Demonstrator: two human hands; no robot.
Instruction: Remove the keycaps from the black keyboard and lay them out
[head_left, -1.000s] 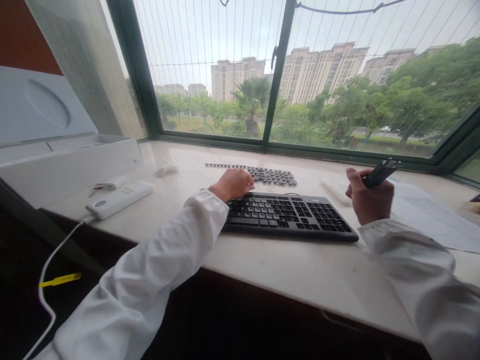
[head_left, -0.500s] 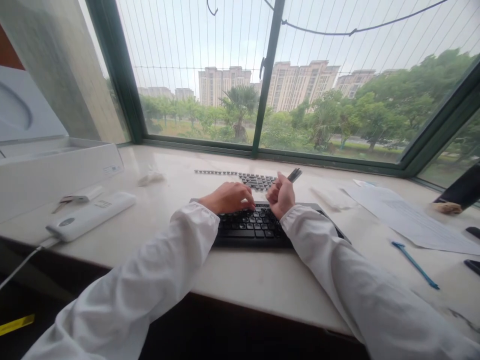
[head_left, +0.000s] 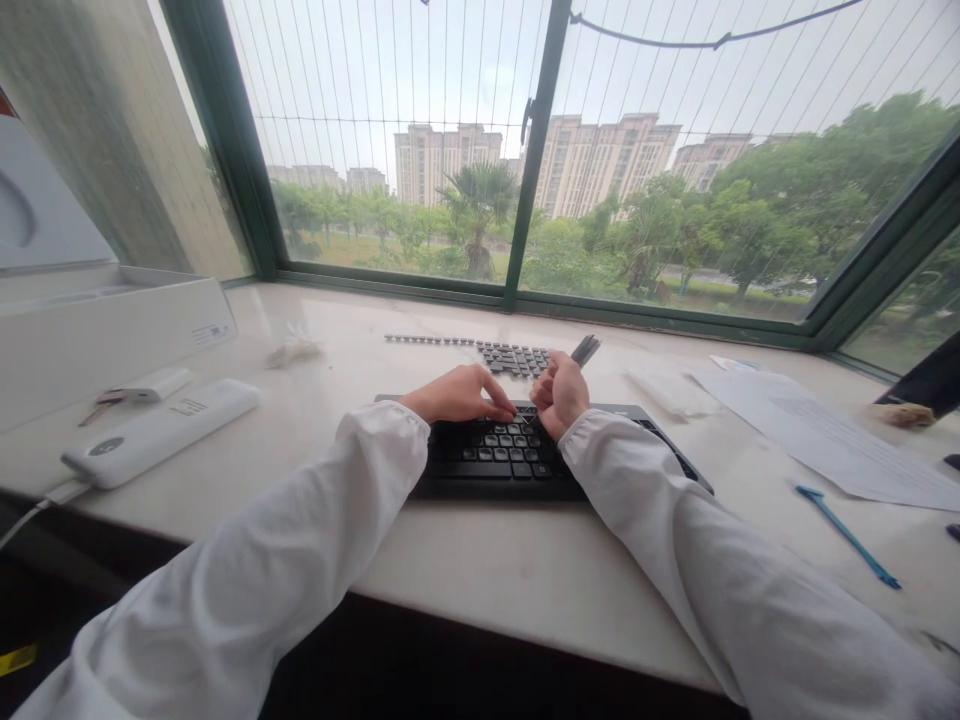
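Both hands are bunched up together over the top rows of the black keyboard [head_left: 525,452]. The left hand [head_left: 459,394] lies flat-ish on the keys with the fingers stretched toward the right, fingertips pressing down on one spot, which looks like it's steadying the board or a key. The right hand [head_left: 561,393] is curled into a fist around a slim dark tool [head_left: 585,350], whose grey end pokes up and away past the knuckles; the lower end is hidden between the two hands, so I can't tell exactly what it touches, but holding it fist-style right beside the left fingertips suggests close, fiddly work on a single key. The keyboard sits square in front of the person near the table [head_left: 525,570] edge, handy for both arms. Just behind it there's a patch of loose dark keycaps [head_left: 517,356] plus a thin strip of them [head_left: 431,342] laid out in rows, probably kept in order so they don't get mixed up. Off to the left, a white remote-shaped device [head_left: 161,432] with a cable, a small white item with keys [head_left: 142,388], and an open white box [head_left: 112,330]; its label is too small to read. To the right, printed paper sheets [head_left: 817,435] and a blue pen-like stick [head_left: 847,535]. The print isn't legible, and no brand is readable on the keyboard either.
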